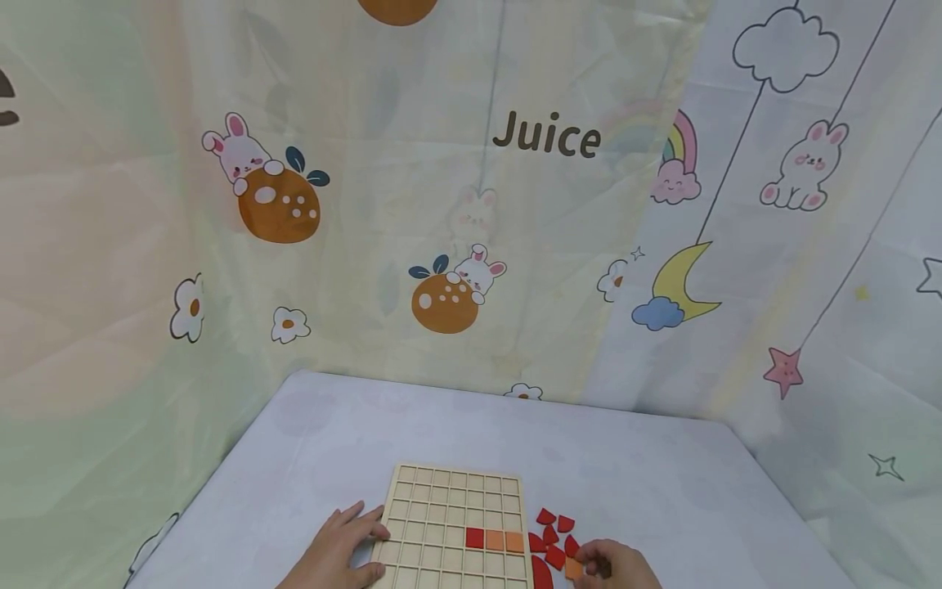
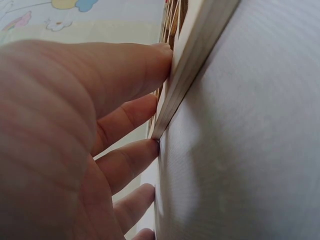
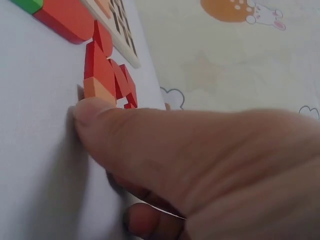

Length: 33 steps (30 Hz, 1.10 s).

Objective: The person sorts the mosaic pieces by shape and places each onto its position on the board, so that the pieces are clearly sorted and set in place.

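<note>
A pale wooden grid board (image 1: pixel 427 511) lies on the table. One red square tile (image 1: pixel 474 537) and two orange square tiles (image 1: pixel 504 541) fill adjoining cells in one of its rows. My left hand (image 1: pixel 340 546) rests at the board's left edge, fingers spread and fairly straight. In the left wrist view, the thumb (image 2: pixel 135 65) presses the wooden rim (image 2: pixel 182 67). Right of the board, my right hand (image 1: pixel 616 564) pinches a loose orange square tile (image 1: pixel 571 568). The thumb (image 3: pixel 107 117) covers part of that tile in the right wrist view, and the index fingertip is hidden behind it.
Several loose red pieces (image 1: pixel 550 535), some with rounded sides, lie close together between the board and my right hand. A larger curved red piece (image 1: pixel 541 573) sits by the board's right edge. A green piece (image 3: pixel 27 5) shows in the right wrist view. Printed curtains (image 1: pixel 368 327) hang behind the white table (image 1: pixel 324 425).
</note>
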### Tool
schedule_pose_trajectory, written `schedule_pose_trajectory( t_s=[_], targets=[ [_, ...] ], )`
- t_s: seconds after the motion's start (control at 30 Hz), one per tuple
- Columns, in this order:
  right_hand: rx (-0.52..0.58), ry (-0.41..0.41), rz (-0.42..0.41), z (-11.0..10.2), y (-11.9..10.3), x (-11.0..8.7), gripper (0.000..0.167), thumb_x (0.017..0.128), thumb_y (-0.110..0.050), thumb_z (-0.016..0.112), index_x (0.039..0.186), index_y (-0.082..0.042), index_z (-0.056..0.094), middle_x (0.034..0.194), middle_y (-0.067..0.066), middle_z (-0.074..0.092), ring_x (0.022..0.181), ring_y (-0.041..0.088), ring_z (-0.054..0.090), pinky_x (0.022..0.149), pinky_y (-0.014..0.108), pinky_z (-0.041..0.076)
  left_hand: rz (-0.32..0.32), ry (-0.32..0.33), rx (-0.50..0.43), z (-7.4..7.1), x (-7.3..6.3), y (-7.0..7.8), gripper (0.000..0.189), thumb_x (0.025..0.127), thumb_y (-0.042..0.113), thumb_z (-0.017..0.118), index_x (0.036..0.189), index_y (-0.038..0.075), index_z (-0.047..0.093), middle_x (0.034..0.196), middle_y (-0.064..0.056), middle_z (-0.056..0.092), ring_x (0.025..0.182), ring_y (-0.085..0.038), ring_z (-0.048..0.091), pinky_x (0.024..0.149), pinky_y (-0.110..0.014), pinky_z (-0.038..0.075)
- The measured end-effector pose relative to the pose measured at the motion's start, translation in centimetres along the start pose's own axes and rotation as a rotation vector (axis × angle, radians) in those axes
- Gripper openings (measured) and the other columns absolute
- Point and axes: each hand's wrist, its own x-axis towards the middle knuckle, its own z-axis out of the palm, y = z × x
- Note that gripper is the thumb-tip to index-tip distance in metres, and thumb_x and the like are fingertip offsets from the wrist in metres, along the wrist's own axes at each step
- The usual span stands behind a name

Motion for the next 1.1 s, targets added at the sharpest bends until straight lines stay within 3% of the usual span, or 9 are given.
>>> schedule_pose_trajectory(
  t_s=[0.23,0.53,0.83,1.1],
  targets=[
    [0.033,0.028,-0.024,0.0,-0.9,-0.6,0.035,0.079,-0.022,0.082,0.102,-0.002,0.066,0.080,0.000,0.056,0.074,0.016,0.049,0.063,0.027,0.047,-0.009,-0.005,-0.008,0.1,0.1,0.0,0.028,0.079,0.031,0.079,0.103,0.026,0.065,0.141,-0.021,0.052,0.133,-0.057,0.031,0.103,-0.078,0.012],
    [0.083,0.020,-0.173,0.3,-2.3,-0.8,0.032,0.081,-0.022,0.080,0.104,-0.003,0.067,0.086,-0.001,0.060,0.075,0.016,0.052,0.062,0.027,0.050,-0.008,-0.008,-0.012,0.1,0.1,-0.2,0.029,0.080,0.032,0.079,0.104,0.026,0.065,0.141,-0.021,0.051,0.133,-0.058,0.031,0.103,-0.079,0.012],
    [0.065,0.133,-0.442,1.5,-3.5,-0.9,0.024,0.077,-0.016,0.082,0.097,-0.009,0.069,0.083,-0.002,0.059,0.064,0.002,0.046,0.055,0.019,0.044,-0.027,-0.006,-0.010,0.0,0.0,0.0,0.028,0.079,0.031,0.079,0.103,0.026,0.065,0.141,-0.020,0.051,0.134,-0.056,0.030,0.104,-0.078,0.012],
    [0.005,0.067,-0.482,2.0,-4.6,-0.6,0.026,0.079,-0.022,0.081,0.099,-0.010,0.071,0.090,-0.006,0.064,0.071,0.000,0.049,0.061,0.020,0.048,-0.005,0.000,-0.012,0.1,0.0,0.0,0.028,0.080,0.033,0.079,0.103,0.027,0.065,0.141,-0.020,0.051,0.134,-0.056,0.031,0.104,-0.078,0.012]
  ],
)
